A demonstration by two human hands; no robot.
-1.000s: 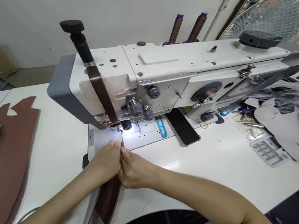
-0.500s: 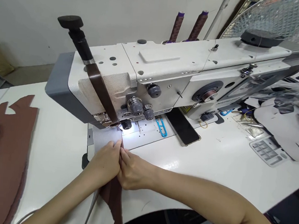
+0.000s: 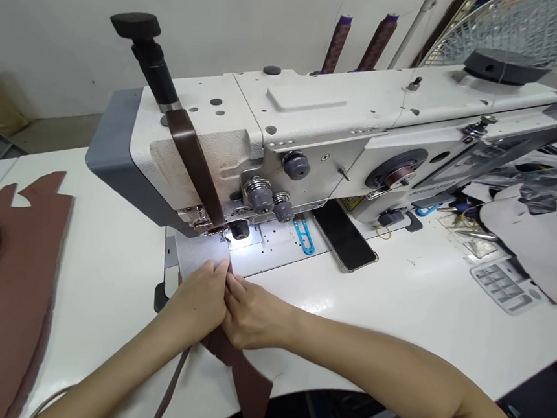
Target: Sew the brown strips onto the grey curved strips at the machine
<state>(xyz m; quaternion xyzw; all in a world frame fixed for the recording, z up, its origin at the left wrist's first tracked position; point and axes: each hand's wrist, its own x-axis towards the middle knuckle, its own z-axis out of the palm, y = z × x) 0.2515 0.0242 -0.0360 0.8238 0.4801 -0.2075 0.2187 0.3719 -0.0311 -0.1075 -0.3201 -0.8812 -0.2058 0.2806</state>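
Observation:
A brown, leather-like piece (image 3: 249, 385) with a pale grey backing (image 3: 201, 254) runs up to the needle area of the white sewing machine (image 3: 212, 131). My left hand (image 3: 202, 297) presses on it just in front of the presser foot, fingers closed together at its edge. Right beside it, my right hand (image 3: 252, 312) pinches the same edge, thumb and fingertips touching the left hand. Below both hands the loose brown end hangs toward the table's front edge. A narrow brown strip (image 3: 169, 391) trails down from under my left wrist.
More cut brown pieces (image 3: 21, 277) lie at the left. Beyond my right hand are blue thread snips (image 3: 304, 237) and a black phone (image 3: 347, 238). Grey cut pieces (image 3: 524, 237) are heaped at the right. Two thread cones (image 3: 378, 43) and a fan (image 3: 522, 35) stand behind the machine.
The loose lower end of the brown piece has swung to the right, and more of its grey backing shows at the machine. Both hands keep their grip; the view has shifted slightly.

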